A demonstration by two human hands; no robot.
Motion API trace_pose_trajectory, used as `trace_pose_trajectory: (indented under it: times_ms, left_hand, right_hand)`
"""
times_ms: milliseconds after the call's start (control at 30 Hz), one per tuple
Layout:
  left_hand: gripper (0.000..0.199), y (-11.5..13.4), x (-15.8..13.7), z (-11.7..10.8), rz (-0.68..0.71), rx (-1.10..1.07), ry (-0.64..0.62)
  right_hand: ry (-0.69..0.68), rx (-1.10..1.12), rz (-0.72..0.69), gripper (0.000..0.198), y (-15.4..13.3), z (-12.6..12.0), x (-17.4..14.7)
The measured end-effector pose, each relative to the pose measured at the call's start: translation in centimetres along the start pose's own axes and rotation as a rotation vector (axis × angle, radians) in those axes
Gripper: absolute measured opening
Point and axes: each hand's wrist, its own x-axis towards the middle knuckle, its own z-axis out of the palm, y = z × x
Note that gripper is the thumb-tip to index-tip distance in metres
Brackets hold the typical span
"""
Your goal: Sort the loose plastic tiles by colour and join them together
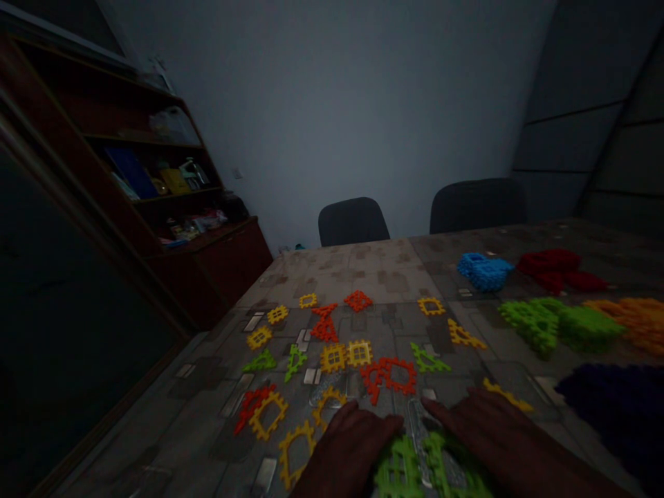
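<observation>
At the near edge of view, my left hand [353,446] lies low over the table with its thumb stretched to the right, at the edge of a green window-patterned building piece [398,470]. My right hand [492,429] reaches in from the right, thumb apart from the fingers, partly covering another green piece [440,463]. Both hands look open, though some fingertips are dark and hidden. Left of my left hand lie a yellow square frame [297,453] and a yellow rounded piece [328,404]. Linked-looking orange pieces [389,377] lie just beyond my hands.
Several yellow, orange and green pieces spread across the patterned tablecloth [373,266]. On the right stand piles of blue [485,271], red [555,268], green [560,324], orange [640,321] and dark purple [617,408] pieces. Two chairs [353,220] are behind the table; a shelf cabinet [207,266] stands left.
</observation>
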Motion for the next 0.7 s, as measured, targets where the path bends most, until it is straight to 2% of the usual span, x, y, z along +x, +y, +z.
trace_pose_trajectory:
  times_ms: [167,333,400,533,700]
  left_hand:
    - [0.065,-0.2,-0.3,-0.7,0.039,-0.028,-0.032]
    - [0.079,-0.5,-1.6,-1.8,0.023,-0.013,0.162]
    - [0.081,-0.5,-1.7,-1.7,0.046,0.003,0.174]
    - [0.066,-0.2,-0.9,-0.9,0.116,-0.002,0.085]
    - [0.057,1.2,0.2,-1.2,0.064,-0.015,-0.055]
  right_hand:
    - [0.009,-0.010,-0.043,0.110,0.5,0.5,-0.3]
    - [-0.066,-0.028,-0.042,0.109,0.7,0.8,-0.6]
    - [-0.129,0.009,-0.024,0.112,0.5,1.1,-0.6]
    - [-0.243,0.067,0.018,0.115,0.2,2.3,-0.7]
    - [-0.104,0.030,-0.017,0.116,-0.1,2.9,-0.9]
